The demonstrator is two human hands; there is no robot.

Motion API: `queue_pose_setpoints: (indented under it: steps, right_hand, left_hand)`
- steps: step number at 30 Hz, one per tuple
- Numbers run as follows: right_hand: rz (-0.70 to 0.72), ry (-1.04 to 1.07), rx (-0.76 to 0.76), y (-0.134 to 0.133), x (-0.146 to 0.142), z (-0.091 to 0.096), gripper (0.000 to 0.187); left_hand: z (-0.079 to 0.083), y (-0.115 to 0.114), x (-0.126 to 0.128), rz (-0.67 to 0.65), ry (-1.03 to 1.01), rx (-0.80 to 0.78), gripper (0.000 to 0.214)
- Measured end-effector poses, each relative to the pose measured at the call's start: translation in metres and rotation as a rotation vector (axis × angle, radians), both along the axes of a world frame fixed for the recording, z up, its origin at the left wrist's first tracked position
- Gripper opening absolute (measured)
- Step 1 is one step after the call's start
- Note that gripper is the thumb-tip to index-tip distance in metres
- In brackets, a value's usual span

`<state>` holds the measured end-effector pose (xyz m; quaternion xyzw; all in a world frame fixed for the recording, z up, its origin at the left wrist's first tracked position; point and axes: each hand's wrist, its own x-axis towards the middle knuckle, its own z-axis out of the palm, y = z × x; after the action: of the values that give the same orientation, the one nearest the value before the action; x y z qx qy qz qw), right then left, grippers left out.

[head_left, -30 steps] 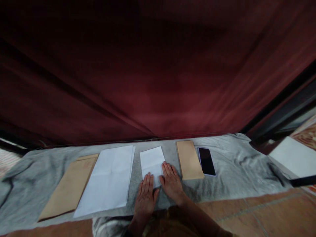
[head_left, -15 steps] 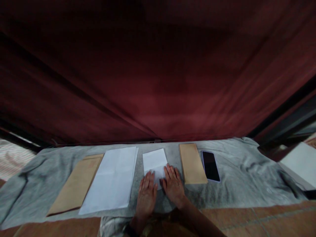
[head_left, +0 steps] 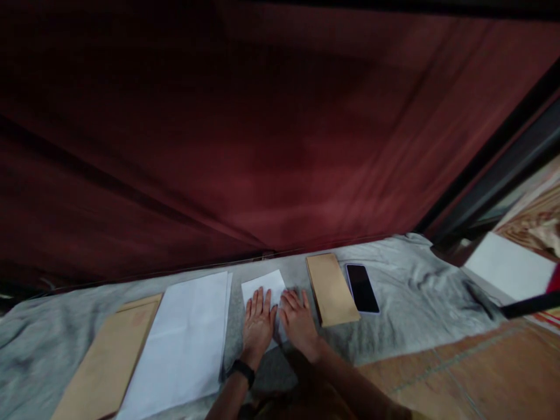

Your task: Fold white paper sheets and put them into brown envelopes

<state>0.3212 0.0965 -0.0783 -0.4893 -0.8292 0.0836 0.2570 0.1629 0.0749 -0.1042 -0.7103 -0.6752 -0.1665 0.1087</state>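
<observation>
A small white sheet of paper (head_left: 261, 281) lies on the grey cloth (head_left: 406, 291) in front of me. My left hand (head_left: 259, 321) rests flat on it, fingers stretched out and pointing away; a dark band circles that wrist. Beside it, my right hand (head_left: 298, 321) lies with its fingers on the right part of the same paper. The hands are close together and cover the sheet's middle. Left of them is a stack of larger white sheets (head_left: 184, 332). Brown envelopes (head_left: 332, 289) lie just right of my right hand.
At the far left lies a larger brown envelope (head_left: 114, 356), partly under the white sheets. A phone (head_left: 363, 289) sits right of the small envelopes. Behind the cloth hangs a dark red curtain (head_left: 280, 175). A white flat-topped object (head_left: 510, 265) stands at the right, above the tiled floor (head_left: 494, 367).
Both hands have moved on the small paper; the left has slid farther up it and closer to the right. The camera view has turned to the right.
</observation>
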Motion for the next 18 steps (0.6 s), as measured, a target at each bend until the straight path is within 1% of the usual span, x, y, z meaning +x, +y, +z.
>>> queue_pose_setpoints:
  steps: [3,5,8,12,15,18]
  right_hand:
    - [0.133,0.012,0.011,0.023,-0.021,0.009,0.042]
    - [0.160,-0.015,0.019,0.034,-0.031,0.006,0.042]
    - [0.106,-0.038,0.048,0.042,-0.031,-0.007,0.042]
    - [0.035,-0.059,0.106,0.040,-0.020,-0.022,0.045]
    - [0.012,-0.069,0.120,0.036,-0.014,-0.023,0.048]
    - [0.001,-0.086,0.098,0.033,-0.009,-0.022,0.051]
  left_hand:
    - [-0.005,0.000,-0.002,-0.027,0.008,-0.023,0.057]
    - [-0.008,0.000,-0.004,-0.037,0.013,-0.033,0.058]
    - [-0.009,0.002,-0.008,-0.023,0.004,-0.022,0.057]
    - [-0.005,0.007,-0.019,0.034,-0.030,0.006,0.058]
    - [-0.002,0.013,-0.028,0.100,-0.059,0.027,0.062]
    - [-0.002,0.018,-0.033,0.142,-0.089,0.036,0.066]
